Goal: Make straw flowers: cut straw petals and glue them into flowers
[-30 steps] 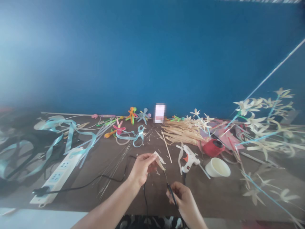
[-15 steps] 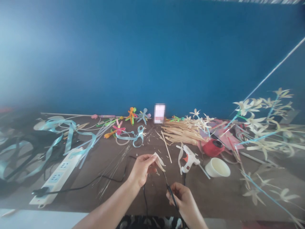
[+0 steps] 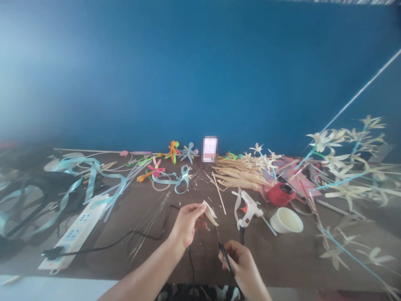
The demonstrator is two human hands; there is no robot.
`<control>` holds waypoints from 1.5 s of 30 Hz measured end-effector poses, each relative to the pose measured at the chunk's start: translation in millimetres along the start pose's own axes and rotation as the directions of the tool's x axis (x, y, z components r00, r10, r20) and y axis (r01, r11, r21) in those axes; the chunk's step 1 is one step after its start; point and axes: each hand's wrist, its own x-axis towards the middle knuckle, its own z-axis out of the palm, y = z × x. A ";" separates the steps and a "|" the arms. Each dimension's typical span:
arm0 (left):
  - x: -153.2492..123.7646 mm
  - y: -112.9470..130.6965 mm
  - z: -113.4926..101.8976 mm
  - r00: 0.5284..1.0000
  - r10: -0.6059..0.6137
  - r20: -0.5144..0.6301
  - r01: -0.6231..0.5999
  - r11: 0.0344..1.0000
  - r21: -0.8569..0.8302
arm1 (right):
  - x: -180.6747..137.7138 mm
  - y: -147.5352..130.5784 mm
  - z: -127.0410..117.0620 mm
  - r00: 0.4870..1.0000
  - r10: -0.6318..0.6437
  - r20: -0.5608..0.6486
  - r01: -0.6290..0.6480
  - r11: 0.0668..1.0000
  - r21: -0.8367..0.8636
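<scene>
Between the thumb and fingers of my left hand is a pale piece of dried husk, pinched at its upper end. My right hand is closed around the dark handles of scissors. The blades point up and away from me, with their tips at the lower end of the husk piece; whether they are cutting into it I cannot tell. Small pale scraps lie on the dark table just beyond my hands.
A white glue gun, a white cup and a red spool stand right of my hands. Behind lie husk strips. Pale flowers spread at right. At left are a power strip with a black cable and blue ribbon.
Almost nothing differs. Both hands keep nearly the same place, with the husk piece and scissors held as before.
</scene>
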 end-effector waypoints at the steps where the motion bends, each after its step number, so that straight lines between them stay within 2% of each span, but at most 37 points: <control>1: -0.1 -0.5 0.1 1.000 0.002 -0.001 -0.002 1.000 -0.001 | -0.1 -0.5 0.0 1.000 0.001 0.000 -0.001 1.000 -0.003; 9: -1.5 -0.1 -0.8 1.000 -0.015 -0.004 0.015 1.000 0.017 | 1.3 2.7 -2.0 0.999 -0.007 0.049 0.005 1.000 0.030; 22: -3.0 -1.6 -1.6 0.999 0.007 -0.039 -0.006 1.000 0.012 | 4.5 15.3 -1.9 0.999 -0.015 0.051 0.013 0.999 0.049; 28: -3.8 -2.2 -2.1 0.999 0.000 -0.040 -0.001 0.999 -0.041 | 2.8 8.9 -0.4 0.999 -0.018 0.042 0.017 0.999 0.030; 38: -6.9 -1.8 -0.1 1.000 -0.010 -0.029 0.009 1.000 -0.028 | 6.7 10.1 2.8 0.998 -0.039 0.056 0.035 0.997 0.067; 45: -5.8 0.2 0.0 0.999 0.020 -0.036 -0.019 0.999 0.028 | 6.3 3.9 6.4 0.999 -0.036 0.025 0.034 0.997 0.066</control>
